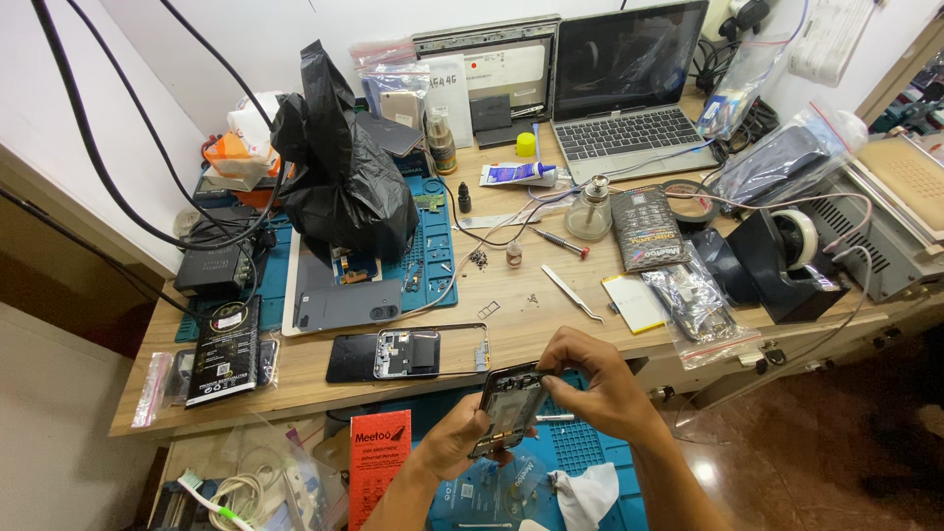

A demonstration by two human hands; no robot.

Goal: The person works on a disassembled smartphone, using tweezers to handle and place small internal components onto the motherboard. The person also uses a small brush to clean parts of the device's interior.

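Opened dark smartphone [510, 411], internals exposed, tilted upright above blue mat [590, 452].

You are at a phone repair workbench: a cluttered wooden desk [551, 305] carries a blue silicone repair mat [438, 246], metal tweezers [572, 293], a small red-handled screwdriver [562, 243], a clear glass solvent bottle [591, 210], an opened dark smartphone [393, 355], a silver laptop [629, 93] and loose tiny screws.

— The plastic bag [344, 167] is glossy black, the work mat [433, 246] under it blue.

— And the booklet [380, 472] by the lower mat is bright red (black lettering), the cloth [590, 492] white, the desk [551, 305] pale wood grain.
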